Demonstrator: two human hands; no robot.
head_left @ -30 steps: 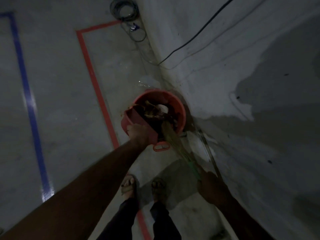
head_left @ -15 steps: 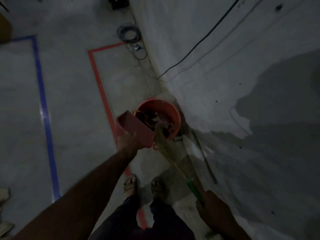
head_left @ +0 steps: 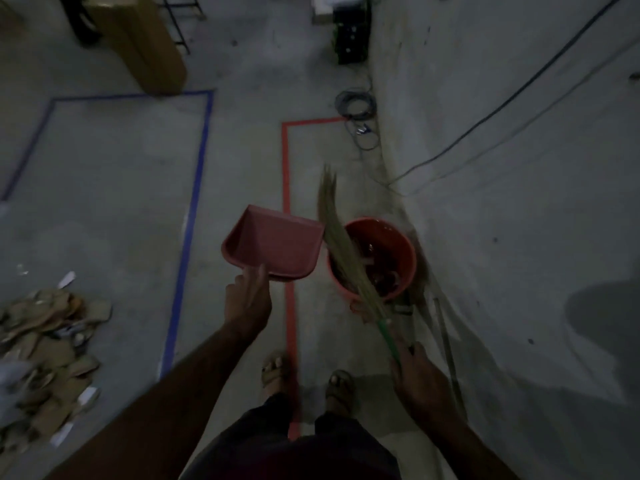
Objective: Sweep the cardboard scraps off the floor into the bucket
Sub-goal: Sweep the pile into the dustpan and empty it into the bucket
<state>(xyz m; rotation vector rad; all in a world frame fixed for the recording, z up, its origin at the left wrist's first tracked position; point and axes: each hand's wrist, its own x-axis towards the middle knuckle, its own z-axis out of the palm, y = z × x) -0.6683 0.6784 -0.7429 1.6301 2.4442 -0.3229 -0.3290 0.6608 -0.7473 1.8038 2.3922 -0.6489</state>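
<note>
Gripping the rear of a red plastic dustpan (head_left: 275,245), the left hand (head_left: 246,299) is seen w/ thumb stretched up along the pan's back edge and the other fingers tucked underneath; the pan is held level in the air, just left of the bucket, its inside facing up and no scraps visible in it. A grass broom (head_left: 341,249) is held by the right hand (head_left: 417,374), fingers curled round the green handle low down; the bristle head is angled up and fwd, crossing over the left rim of the orange bucket (head_left: 405,263), tip pointing away from the person. The bucket is stood on the concrete floor (head_left: 114,188) near the base of the grey wall (head_left: 502,237), w/ dark scraps inside; detail can't be made out in the dim light. A heap of cardboard scraps (head_left: 45,344) is left on the floor at far left, well apart from the bucket, partly cut by the frame edge, w/ a few white slips mixed in. Red floor tape (head_left: 287,188) is run between pan and bucket and passes between the person's sandalled feet (head_left: 275,370); blue floor tape (head_left: 194,216) marks a rectangle further left. Coiled cables (head_left: 356,105) are lying by the wall beyond the bucket, and a brown cardboard box (head_left: 145,39) is stood at top left.
</note>
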